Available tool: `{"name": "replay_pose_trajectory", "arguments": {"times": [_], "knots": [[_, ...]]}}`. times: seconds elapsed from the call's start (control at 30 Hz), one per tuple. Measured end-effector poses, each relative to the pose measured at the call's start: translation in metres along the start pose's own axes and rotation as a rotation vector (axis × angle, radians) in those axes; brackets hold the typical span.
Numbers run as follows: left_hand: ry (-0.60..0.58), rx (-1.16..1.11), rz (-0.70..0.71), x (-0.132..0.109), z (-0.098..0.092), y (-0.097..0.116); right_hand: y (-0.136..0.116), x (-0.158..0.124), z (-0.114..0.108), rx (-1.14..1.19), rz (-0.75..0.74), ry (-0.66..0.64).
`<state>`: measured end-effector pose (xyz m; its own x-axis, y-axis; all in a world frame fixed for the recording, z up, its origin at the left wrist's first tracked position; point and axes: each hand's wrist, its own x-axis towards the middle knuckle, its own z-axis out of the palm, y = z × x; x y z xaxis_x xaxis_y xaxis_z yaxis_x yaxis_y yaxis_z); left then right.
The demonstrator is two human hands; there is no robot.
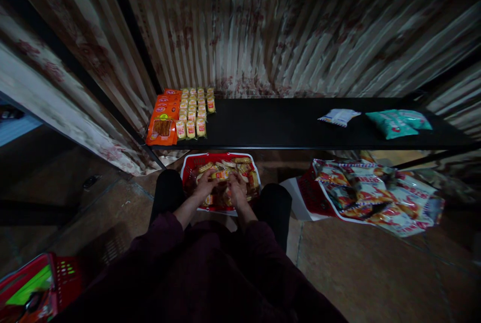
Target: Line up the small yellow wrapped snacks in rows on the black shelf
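Note:
A red basket (191, 163) full of small yellow snack packets sits on the floor between my knees. Both hands reach down into it. My left hand (206, 185) has its fingers curled round one or more yellow packets (221, 175) near the middle of the basket. My right hand (236, 186) is curled on the packets right beside it, the two hands nearly touching. On the black shelf (285, 122) ahead, rows of the same yellow packets (193, 112) lie next to a column of orange packets (164, 115) at the left end.
A white packet (339, 116) and green packets (398, 122) lie on the shelf's right part. A second basket (372, 195) heaped with red-and-white packets sits on the floor at right. Another red basket (33, 285) is at lower left. A corrugated metal wall rises behind.

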<state>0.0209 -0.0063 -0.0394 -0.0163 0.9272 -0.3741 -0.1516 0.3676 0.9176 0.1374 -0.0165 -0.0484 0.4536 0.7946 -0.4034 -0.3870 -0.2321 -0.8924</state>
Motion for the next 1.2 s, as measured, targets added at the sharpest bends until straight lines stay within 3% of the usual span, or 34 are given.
{"name": "replay_pose_trajectory", "arguments": {"times": [0.27,0.43,0.57,0.87,1.03,1.2], "knots": [[-0.007,0.044,-0.057,-0.003,0.001,0.0,-0.007,0.003,0.004,-0.032,-0.084,-0.115],[0.023,-0.079,-0.218,-0.007,0.006,0.008,-0.007,0.001,0.007,0.004,-0.004,-0.182],[0.008,-0.133,-0.266,-0.011,0.008,0.013,-0.002,-0.001,0.008,0.012,0.036,-0.13],[-0.006,-0.275,-0.445,-0.012,0.008,0.013,0.001,-0.006,0.001,-0.017,-0.028,-0.182],[-0.071,-0.419,-0.547,-0.014,0.012,0.022,-0.006,-0.012,0.003,-0.055,-0.084,-0.231],[-0.008,-0.537,-0.583,-0.014,0.017,0.027,-0.01,-0.015,0.005,-0.116,-0.073,-0.251]]}}
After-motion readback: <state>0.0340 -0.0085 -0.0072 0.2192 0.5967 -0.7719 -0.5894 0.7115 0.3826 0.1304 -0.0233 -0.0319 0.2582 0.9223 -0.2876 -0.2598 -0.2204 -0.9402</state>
